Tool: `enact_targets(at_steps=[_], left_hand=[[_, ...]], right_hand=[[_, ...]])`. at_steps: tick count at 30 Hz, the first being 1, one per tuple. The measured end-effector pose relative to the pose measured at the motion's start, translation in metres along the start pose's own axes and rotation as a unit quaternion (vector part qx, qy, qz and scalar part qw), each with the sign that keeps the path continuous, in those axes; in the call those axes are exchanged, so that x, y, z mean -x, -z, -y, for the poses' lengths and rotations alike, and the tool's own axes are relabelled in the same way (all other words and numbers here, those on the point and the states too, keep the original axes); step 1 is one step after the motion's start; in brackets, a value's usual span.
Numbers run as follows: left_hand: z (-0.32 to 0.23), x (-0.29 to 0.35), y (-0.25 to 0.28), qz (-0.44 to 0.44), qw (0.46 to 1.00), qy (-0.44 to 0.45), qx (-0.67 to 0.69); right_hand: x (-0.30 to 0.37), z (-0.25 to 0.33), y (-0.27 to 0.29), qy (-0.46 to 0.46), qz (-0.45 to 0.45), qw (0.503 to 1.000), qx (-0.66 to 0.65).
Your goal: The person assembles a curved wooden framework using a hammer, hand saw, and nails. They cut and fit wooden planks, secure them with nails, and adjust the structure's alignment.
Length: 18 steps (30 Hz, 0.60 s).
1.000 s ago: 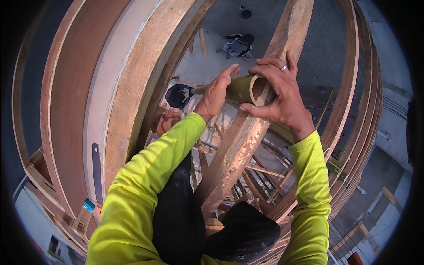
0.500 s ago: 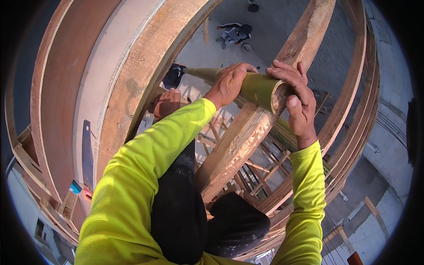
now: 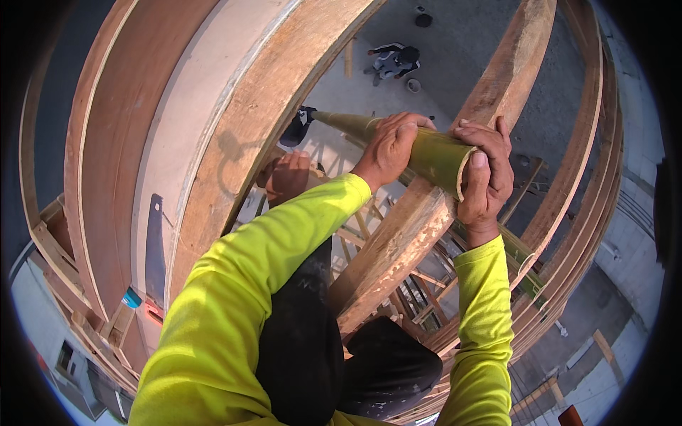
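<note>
A thick green bamboo pole (image 3: 435,153) lies across the top of a rough wooden beam (image 3: 398,234). Its narrow far part slants away to the left, downward. My left hand (image 3: 389,148) is wrapped over the pole from above, left of the beam. At the cut near end, my right hand (image 3: 489,167) grips the pole, its fingers over the rim and its thumb against the end. The hand hides part of the hollow opening. Below my right wrist, more green bamboo (image 3: 515,248) shows beneath the framing.
A broad wooden plank (image 3: 284,71) runs along my left, with a handsaw (image 3: 155,238) beyond it. A blue object (image 3: 131,298) sits near the saw. Curved-looking timbers (image 3: 568,163) stand at right. Far below, a person (image 3: 394,60) is beside a bucket (image 3: 413,85). A bare foot (image 3: 290,176) shows near the plank.
The whole view has shifted, so everything sits further right and lower. My right hand covers more of the pole's end, and the hollow opening shows less. Both hands stay on the pole.
</note>
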<state>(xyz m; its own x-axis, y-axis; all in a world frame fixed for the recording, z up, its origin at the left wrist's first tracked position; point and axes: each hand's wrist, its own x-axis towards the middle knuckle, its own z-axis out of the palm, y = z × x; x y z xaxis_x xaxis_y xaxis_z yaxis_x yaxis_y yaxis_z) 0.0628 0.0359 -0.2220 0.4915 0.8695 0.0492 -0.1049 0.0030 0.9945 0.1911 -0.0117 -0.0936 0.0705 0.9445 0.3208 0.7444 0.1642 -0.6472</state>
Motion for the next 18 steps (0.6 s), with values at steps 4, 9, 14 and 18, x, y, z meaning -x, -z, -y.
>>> enact_targets(at_steps=[4,9,14,18], left_hand=[[0.007,0.0,-0.004,-0.034,0.997,-0.061,-0.04],[-0.001,-0.001,-0.002,-0.021,0.999,-0.026,-0.03],[-0.001,-0.003,-0.001,-0.01,0.999,-0.014,-0.029],[0.0,-0.004,0.0,-0.001,0.999,-0.017,-0.032]], right_hand=[[0.0,0.001,-0.002,-0.008,-0.012,1.0,-0.011],[0.001,0.002,-0.001,-0.015,-0.01,1.0,-0.009],[0.002,0.001,-0.001,-0.015,-0.016,1.0,-0.005],[0.003,-0.001,-0.004,-0.003,-0.032,0.999,0.004]])
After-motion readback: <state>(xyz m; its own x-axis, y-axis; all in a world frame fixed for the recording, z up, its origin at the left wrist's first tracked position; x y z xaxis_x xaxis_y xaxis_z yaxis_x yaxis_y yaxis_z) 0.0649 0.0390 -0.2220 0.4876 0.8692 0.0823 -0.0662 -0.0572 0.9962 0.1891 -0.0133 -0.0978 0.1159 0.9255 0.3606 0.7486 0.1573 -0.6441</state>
